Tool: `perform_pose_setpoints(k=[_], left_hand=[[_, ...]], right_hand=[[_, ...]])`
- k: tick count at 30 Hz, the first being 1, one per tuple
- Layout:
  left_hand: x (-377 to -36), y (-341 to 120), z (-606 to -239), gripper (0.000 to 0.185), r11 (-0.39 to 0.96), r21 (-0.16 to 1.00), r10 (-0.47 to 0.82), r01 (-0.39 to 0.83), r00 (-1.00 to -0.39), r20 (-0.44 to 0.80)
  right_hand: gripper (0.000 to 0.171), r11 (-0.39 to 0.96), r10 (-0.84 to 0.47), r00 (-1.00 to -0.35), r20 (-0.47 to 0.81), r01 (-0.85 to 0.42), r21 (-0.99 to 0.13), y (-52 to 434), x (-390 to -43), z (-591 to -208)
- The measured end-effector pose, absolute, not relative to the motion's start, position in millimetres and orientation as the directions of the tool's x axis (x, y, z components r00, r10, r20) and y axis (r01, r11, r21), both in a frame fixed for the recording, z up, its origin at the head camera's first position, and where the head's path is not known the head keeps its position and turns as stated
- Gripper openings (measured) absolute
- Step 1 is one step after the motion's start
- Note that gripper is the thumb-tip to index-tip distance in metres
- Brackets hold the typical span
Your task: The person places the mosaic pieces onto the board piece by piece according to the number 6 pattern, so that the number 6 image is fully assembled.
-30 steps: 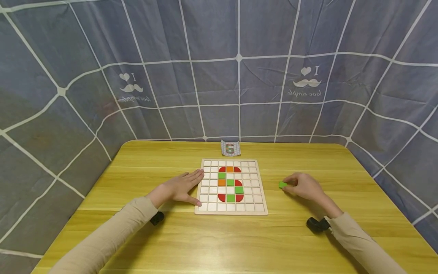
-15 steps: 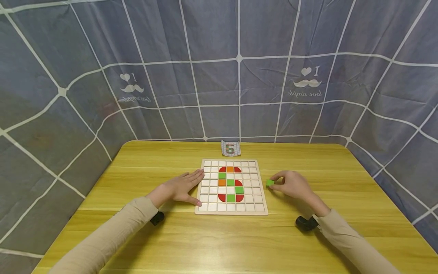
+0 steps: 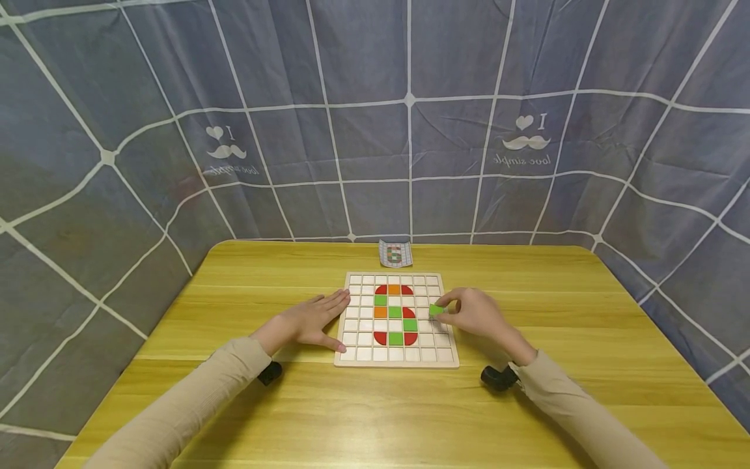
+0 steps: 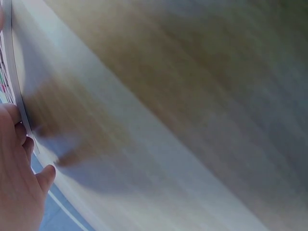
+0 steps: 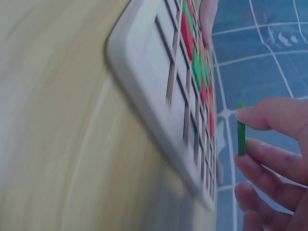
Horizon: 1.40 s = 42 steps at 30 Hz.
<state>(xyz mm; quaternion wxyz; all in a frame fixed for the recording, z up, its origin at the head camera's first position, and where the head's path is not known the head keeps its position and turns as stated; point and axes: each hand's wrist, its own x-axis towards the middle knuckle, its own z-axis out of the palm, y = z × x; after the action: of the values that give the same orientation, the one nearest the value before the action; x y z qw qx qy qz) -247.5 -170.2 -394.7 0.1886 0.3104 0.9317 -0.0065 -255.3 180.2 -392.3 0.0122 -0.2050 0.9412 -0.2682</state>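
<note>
1. Right hand (image 3: pixel 477 314): over the last second it has travelled leftward from the bare table (image 3: pixel 234 404) on the board's right to a position above the right-hand columns of the wooden grid board (image 3: pixel 357 355). It pinches a green tile (image 3: pixel 436 310) between thumb and fingertips; the right wrist view shows the tile (image 5: pixel 240 134) held edge-on, lifted clear of the board (image 5: pixel 144 86) and not seated in any cell

2. Reading of the change: the carried tile is now just right of the coloured figure, so the work appears to be in its placing step, with the tile brought in from outside the board and not yet laid down

3. Left hand (image 3: pixel 309 320): flat, fingers straight, resting against the board's left edge, in the same place as a second ago; it steadies the board and holds nothing. The left wrist view shows the fingers (image 4: pixel 19 159) beside the board's rim

4. Count on the board: four red pieces, four green squares, two orange squares, forming an S-like figure; the remaining cells are plain wood

5. Further count: one green tile in hand; one pattern card (image 3: pixel 395 253) at the table's far edge; one grey checked cloth (image 3: pixel 375 130) behind; one black wrist camera mount (image 3: pixel 498 378) visible at each sleeve
</note>
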Motion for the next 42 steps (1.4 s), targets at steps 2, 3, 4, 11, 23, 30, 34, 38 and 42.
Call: perform_pose_setpoints(k=[2, 3, 4, 11, 23, 30, 34, 38, 42], left_hand=[[-247.7, -170.0, -394.2, 0.108, 0.810, 0.100, 0.571, 0.578, -0.737, -0.362], [-247.9, -170.0, -394.1, 0.108, 0.810, 0.098, 0.570, 0.579, -0.736, -0.365], [-248.1, -170.0, -393.9, 0.108, 0.810, 0.096, 0.569, 0.578, -0.736, -0.367], [-249.1, -168.9, -394.0, 0.108, 0.805, 0.095, 0.574, 0.585, -0.730, -0.372], [-249.5, -166.7, -395.0, 0.108, 0.805, 0.099, 0.575, 0.585, -0.729, -0.371], [-249.9, -167.7, -393.7, 0.107, 0.807, 0.110, 0.576, 0.580, -0.731, -0.366], [-249.0, -168.5, -393.6, 0.107, 0.807, 0.114, 0.575, 0.579, -0.730, -0.368], [-249.2, -168.3, -395.2, 0.107, 0.810, 0.117, 0.573, 0.575, -0.731, -0.372], [-249.6, -167.4, -397.5, 0.107, 0.813, 0.112, 0.567, 0.571, -0.733, -0.376]], right_hand=[[0.023, 0.760, -0.407, -0.909, 0.083, -0.388, -0.521, 173.7, -255.2, -392.4], [0.023, 0.756, -0.413, -0.907, 0.081, -0.391, -0.526, 170.3, -255.1, -392.5], [0.023, 0.752, -0.417, -0.906, 0.078, -0.391, -0.531, 166.9, -254.9, -392.5], [0.024, 0.736, -0.442, -0.894, 0.080, -0.412, -0.537, 143.3, -254.2, -391.2], [0.025, 0.727, -0.496, -0.868, 0.004, -0.418, -0.545, 107.7, -257.8, -397.4], [0.024, 0.709, -0.531, -0.847, 0.031, -0.464, -0.532, 95.6, -257.4, -400.5], [0.023, 0.730, -0.528, -0.849, 0.021, -0.466, -0.500, 91.7, -257.0, -404.4], [0.022, 0.735, -0.527, -0.850, 0.013, -0.464, -0.494, 89.5, -256.1, -405.2], [0.021, 0.735, -0.525, -0.851, 0.012, -0.461, -0.497, 88.4, -255.0, -405.5]])
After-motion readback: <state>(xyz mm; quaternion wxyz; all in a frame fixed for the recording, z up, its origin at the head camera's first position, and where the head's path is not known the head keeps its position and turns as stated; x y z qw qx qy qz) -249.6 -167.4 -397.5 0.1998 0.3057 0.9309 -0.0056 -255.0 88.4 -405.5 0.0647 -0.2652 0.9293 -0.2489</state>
